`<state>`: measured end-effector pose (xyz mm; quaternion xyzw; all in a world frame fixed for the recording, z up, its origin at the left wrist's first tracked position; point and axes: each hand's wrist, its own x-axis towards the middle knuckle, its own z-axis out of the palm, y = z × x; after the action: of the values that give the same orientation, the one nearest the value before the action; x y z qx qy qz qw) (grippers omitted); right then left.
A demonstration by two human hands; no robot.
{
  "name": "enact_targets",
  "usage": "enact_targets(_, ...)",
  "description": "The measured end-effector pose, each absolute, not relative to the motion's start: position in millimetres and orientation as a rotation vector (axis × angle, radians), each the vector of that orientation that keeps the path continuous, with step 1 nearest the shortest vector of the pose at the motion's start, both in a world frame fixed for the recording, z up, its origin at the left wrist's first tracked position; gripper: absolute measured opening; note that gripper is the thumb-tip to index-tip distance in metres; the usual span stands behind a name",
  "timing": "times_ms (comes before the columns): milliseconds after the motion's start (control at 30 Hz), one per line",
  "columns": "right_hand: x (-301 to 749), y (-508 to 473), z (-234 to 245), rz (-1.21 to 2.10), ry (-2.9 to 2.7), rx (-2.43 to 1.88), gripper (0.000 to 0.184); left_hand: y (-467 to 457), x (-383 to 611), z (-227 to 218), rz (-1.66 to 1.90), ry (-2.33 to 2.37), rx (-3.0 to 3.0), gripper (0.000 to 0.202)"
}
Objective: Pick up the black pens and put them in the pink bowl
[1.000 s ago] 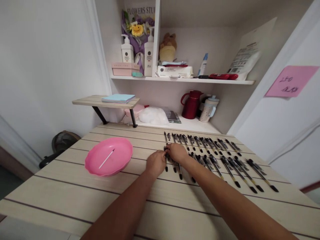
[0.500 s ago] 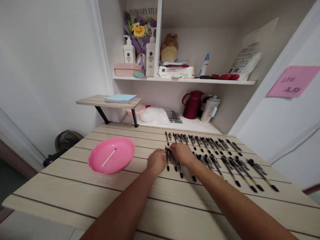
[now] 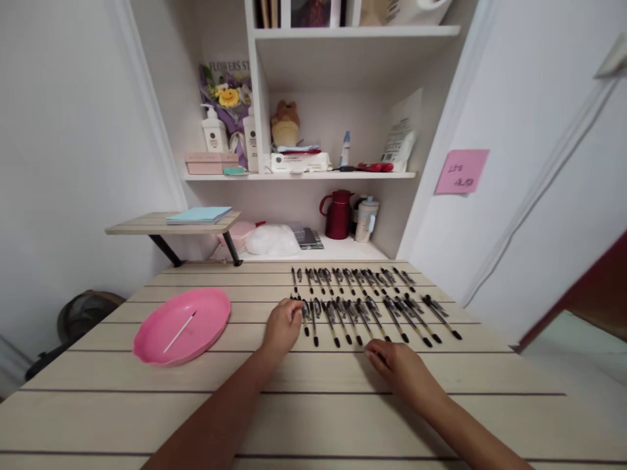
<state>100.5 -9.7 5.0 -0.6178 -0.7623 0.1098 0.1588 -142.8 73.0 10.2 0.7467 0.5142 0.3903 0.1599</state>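
Pens with black caps lie side by side in two rows on the wooden table, a far row (image 3: 361, 282) and a near row (image 3: 353, 320). My left hand (image 3: 284, 328) is closed at the left end of the near row, its fingertips touching a pen there that it partly covers. My right hand (image 3: 404, 369) rests with curled fingers just in front of the near row, close to a pen's cap end. Its fingertips are turned down, and anything in them is hidden. A pink scalloped dish (image 3: 215, 326) on the left holds one white pen refill (image 3: 179, 331) with a dark tip.
A small raised shelf (image 3: 147, 223) with blue paper (image 3: 200, 215) stands at the back left. Behind the table are a red thermos jug (image 3: 337, 214), a light cup (image 3: 366, 220) and a white plastic bag (image 3: 272, 240). Bottles and a plush toy (image 3: 286, 124) sit on the shelf above.
My right hand has left the pens beside my left hand and come back toward me, to the right. My left hand stays at the row's end. The view has turned right.
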Motion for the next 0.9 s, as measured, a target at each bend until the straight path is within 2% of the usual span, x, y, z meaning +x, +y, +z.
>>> enact_targets(267,185.3,5.4,0.4,0.233,-1.917,-1.943,0.03,31.9,-91.7,30.4,0.932,1.016,2.348,0.029)
enact_targets(500,263.4,69.4,20.3,-0.029,-1.64,-2.321,0.03,27.4,-64.5,21.6,0.909,0.897,2.334,0.027)
enact_targets(900,306.0,180.6,16.5,0.001,-1.511,-2.409,0.026,38.6,-78.4,-2.4,0.861,0.686,2.469,0.03)
